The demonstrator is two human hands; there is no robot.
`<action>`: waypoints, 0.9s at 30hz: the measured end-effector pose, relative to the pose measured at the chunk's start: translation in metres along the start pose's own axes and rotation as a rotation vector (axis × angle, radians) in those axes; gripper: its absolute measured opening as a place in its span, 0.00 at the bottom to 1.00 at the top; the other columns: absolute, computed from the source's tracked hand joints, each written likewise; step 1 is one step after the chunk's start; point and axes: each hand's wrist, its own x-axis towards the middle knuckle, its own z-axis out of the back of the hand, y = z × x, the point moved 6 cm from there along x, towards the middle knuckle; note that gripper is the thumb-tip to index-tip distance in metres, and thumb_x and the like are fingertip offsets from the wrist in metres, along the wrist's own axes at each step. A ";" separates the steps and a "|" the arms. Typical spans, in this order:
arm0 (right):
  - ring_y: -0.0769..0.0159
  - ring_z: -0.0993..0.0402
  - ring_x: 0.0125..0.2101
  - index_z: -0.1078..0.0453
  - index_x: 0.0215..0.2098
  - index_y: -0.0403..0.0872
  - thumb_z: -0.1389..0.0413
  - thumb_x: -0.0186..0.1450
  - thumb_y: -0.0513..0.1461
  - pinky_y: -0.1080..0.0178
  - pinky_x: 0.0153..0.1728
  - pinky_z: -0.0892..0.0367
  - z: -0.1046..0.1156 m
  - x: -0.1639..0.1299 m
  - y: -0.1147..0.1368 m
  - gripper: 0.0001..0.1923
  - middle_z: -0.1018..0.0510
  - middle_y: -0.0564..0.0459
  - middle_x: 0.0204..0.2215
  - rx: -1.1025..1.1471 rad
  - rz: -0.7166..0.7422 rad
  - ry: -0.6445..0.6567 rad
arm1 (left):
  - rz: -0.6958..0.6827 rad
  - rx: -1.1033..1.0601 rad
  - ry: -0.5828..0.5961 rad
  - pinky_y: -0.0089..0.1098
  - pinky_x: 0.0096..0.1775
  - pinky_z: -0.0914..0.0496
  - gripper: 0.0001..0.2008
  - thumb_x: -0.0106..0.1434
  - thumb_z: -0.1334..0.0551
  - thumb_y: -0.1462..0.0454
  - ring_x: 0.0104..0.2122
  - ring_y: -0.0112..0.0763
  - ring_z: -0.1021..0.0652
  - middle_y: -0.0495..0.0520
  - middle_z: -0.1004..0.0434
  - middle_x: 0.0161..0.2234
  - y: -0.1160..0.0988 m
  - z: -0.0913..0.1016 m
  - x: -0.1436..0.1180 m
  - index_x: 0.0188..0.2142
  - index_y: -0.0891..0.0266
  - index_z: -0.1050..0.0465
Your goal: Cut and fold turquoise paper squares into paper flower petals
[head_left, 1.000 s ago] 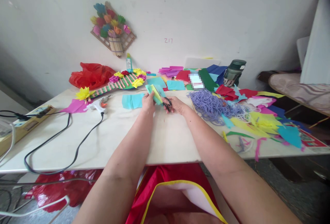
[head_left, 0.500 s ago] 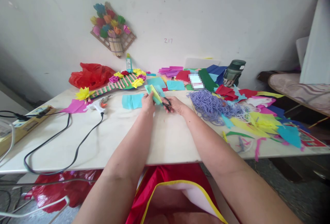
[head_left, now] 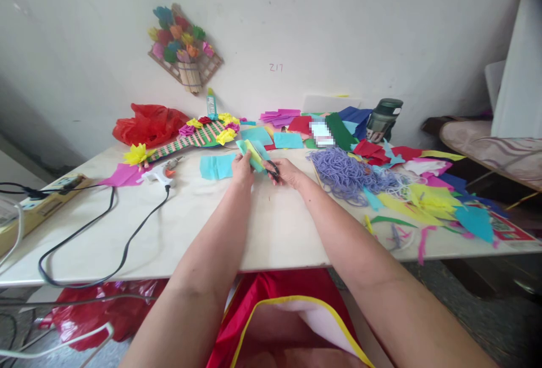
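Scissors [head_left: 274,171] squeezed narrower between right fingers [head_left: 282,165], blades hard to make out, left fingers [head_left: 240,160] pinching layered paper [head_left: 255,155].

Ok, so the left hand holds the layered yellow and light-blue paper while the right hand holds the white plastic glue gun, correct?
Not the glue gun: the head view shows the right hand holding black-handled scissors. The left hand does hold the paper.

The folded paper [head_left: 254,153] is yellow and turquoise; the scissors [head_left: 274,171] have black handles. The yarn [head_left: 345,173] is lavender, the glue gun [head_left: 156,174] white and orange, the bench [head_left: 279,232] off-white.
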 end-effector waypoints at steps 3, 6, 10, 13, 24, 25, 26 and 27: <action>0.78 0.39 0.10 0.39 0.23 0.44 0.43 0.55 0.49 0.73 0.07 0.52 0.000 0.000 0.001 0.17 0.34 0.61 0.13 -0.009 0.011 -0.005 | 0.000 -0.002 -0.002 0.25 0.21 0.40 0.18 0.40 0.30 0.57 0.16 0.21 0.33 0.44 0.35 0.16 -0.001 0.000 0.000 0.22 0.63 0.37; 0.78 0.39 0.10 0.39 0.23 0.44 0.43 0.55 0.48 0.73 0.07 0.53 0.000 0.001 0.001 0.16 0.34 0.61 0.13 -0.012 0.027 -0.005 | 0.006 -0.002 -0.009 0.25 0.21 0.39 0.18 0.40 0.30 0.57 0.16 0.22 0.32 0.44 0.34 0.16 -0.001 0.000 0.000 0.23 0.63 0.37; 0.78 0.40 0.09 0.37 0.26 0.44 0.44 0.56 0.47 0.73 0.07 0.54 -0.001 0.001 0.001 0.14 0.35 0.61 0.13 -0.023 0.008 -0.011 | 0.008 0.006 -0.024 0.24 0.20 0.40 0.18 0.40 0.30 0.57 0.15 0.21 0.33 0.43 0.35 0.15 -0.001 0.001 0.000 0.23 0.63 0.37; 0.79 0.41 0.09 0.35 0.30 0.43 0.45 0.58 0.46 0.73 0.07 0.56 -0.001 0.001 0.001 0.13 0.35 0.62 0.13 -0.024 -0.011 -0.025 | 0.008 0.020 -0.026 0.24 0.21 0.40 0.18 0.41 0.31 0.56 0.15 0.21 0.33 0.43 0.35 0.15 -0.001 0.002 0.000 0.23 0.63 0.37; 0.76 0.37 0.11 0.38 0.32 0.45 0.46 0.59 0.48 0.73 0.07 0.52 -0.003 -0.002 0.004 0.15 0.33 0.60 0.14 0.010 0.009 0.003 | 0.024 0.010 0.011 0.25 0.21 0.39 0.17 0.42 0.31 0.57 0.16 0.22 0.32 0.44 0.34 0.16 0.000 -0.001 -0.001 0.23 0.64 0.36; 0.76 0.36 0.11 0.38 0.33 0.45 0.46 0.59 0.49 0.73 0.07 0.51 -0.002 -0.003 0.005 0.15 0.32 0.60 0.14 0.013 0.004 0.002 | 0.025 0.008 0.019 0.25 0.21 0.39 0.17 0.41 0.31 0.58 0.16 0.22 0.32 0.44 0.33 0.16 0.001 -0.002 -0.001 0.23 0.64 0.36; 0.75 0.36 0.11 0.38 0.33 0.45 0.47 0.59 0.49 0.73 0.07 0.51 -0.002 -0.003 0.005 0.15 0.32 0.60 0.15 0.016 -0.003 0.000 | 0.027 0.006 0.027 0.25 0.21 0.39 0.17 0.40 0.31 0.58 0.16 0.22 0.32 0.44 0.33 0.16 0.002 -0.002 0.000 0.23 0.64 0.36; 0.75 0.36 0.11 0.39 0.34 0.45 0.47 0.59 0.49 0.73 0.08 0.51 -0.001 -0.004 0.005 0.16 0.32 0.60 0.15 0.018 -0.010 -0.005 | 0.028 0.004 0.035 0.25 0.20 0.39 0.17 0.40 0.30 0.58 0.16 0.22 0.32 0.44 0.33 0.16 0.002 -0.003 0.000 0.23 0.64 0.36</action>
